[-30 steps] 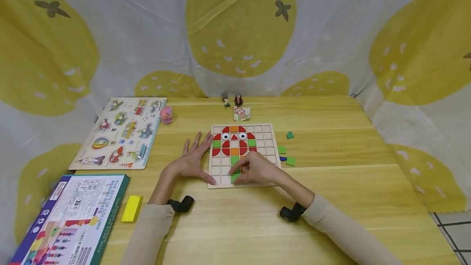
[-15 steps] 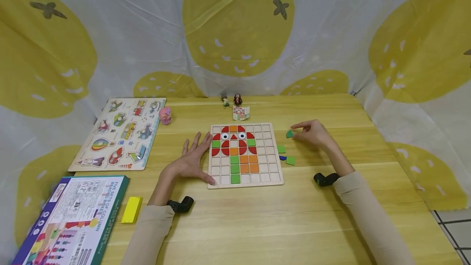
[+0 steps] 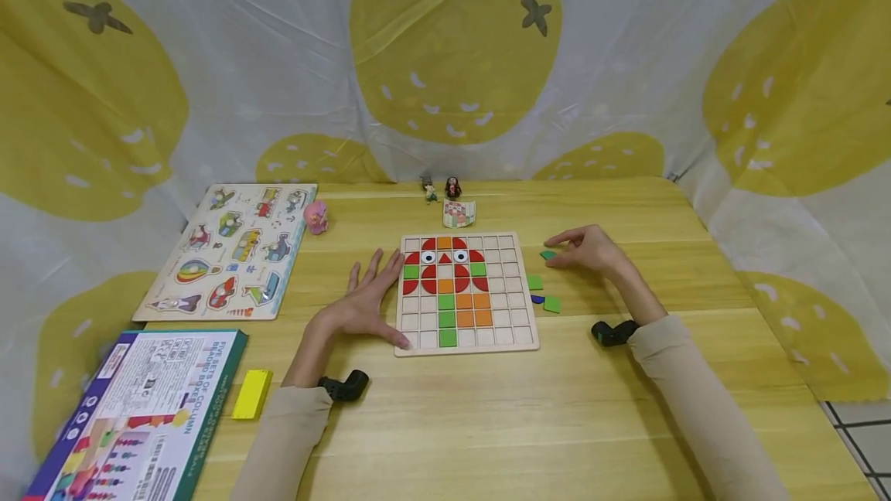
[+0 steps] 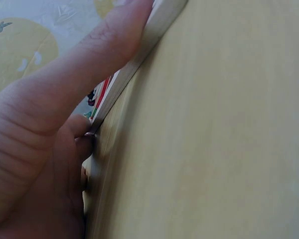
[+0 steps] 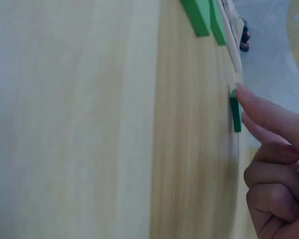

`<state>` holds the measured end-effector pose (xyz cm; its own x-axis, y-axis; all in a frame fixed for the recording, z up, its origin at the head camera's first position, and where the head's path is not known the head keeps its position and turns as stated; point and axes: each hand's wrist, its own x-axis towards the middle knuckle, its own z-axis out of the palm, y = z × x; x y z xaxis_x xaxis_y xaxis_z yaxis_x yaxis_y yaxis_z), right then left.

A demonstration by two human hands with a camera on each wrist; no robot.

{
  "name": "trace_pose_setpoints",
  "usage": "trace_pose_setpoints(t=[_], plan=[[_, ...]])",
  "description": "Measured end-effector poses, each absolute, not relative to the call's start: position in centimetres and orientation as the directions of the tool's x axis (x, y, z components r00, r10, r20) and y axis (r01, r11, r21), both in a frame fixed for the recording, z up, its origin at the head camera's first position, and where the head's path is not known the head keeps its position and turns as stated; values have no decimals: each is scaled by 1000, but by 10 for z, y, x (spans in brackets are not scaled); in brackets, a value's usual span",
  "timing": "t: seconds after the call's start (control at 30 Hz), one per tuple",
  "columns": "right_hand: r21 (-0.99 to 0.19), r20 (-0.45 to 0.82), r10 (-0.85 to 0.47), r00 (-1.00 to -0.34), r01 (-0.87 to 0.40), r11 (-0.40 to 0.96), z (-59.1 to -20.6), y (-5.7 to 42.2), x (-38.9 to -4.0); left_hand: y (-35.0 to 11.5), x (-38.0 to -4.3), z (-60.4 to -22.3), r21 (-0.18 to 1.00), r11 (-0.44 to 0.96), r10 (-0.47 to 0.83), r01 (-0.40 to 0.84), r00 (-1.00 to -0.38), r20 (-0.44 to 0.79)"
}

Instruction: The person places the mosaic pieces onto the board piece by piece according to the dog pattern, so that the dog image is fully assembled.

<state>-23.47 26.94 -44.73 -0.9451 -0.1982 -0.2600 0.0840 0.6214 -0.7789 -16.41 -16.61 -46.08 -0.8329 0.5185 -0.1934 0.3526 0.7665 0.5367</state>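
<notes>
A square wooden grid board [image 3: 518, 337] lies mid-table, with red, orange and green tiles and two round eye pieces set in its cells. My left hand [image 3: 358, 308] rests spread along its left edge, the thumb [image 4: 109, 42] on the near corner. To the right of the board, my right hand [image 3: 592, 250] has thumb and index finger at a small dark green tile [image 5: 236, 112], its other fingers curled. The thumb covers part of this tile in the head view. Two lighter green tiles [image 3: 551, 305] and a blue piece [image 3: 537, 299] lie closer to the board.
Behind the board stand a small pattern card [image 3: 459, 213] and two figurines [image 3: 452, 188]. A picture puzzle board [image 3: 230, 253], a pink toy [image 3: 315, 217], a boxed toy set [image 3: 146, 416] and a yellow block [image 3: 251, 394] occupy the left side.
My right hand left the board's lower cells and moved right to the dark green tile, which now looks turned and flatter in view. My left hand stayed on the board's edge.
</notes>
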Motion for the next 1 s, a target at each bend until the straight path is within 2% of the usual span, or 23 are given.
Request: trace_pose_setpoints(t=[0.27,0.5,0.73,1.0], plan=[[-802,-270,-207,-940,101,589,-450,269,-237,-166,-164,-459,528,772,515,354,-835,-194],[-863,-258,-235,-937,114,493,-435,229,-201,-168,-164,-460,530,776,509,343,-836,-203],[-818,-270,-266,-925,76,570,-442,183,-175,-168,-163,-460,541,765,516,349,-835,-190],[-807,-242,-309,-920,14,590,-446,177,-173,-167,-164,-461,545,761,520,351,-832,-191]])
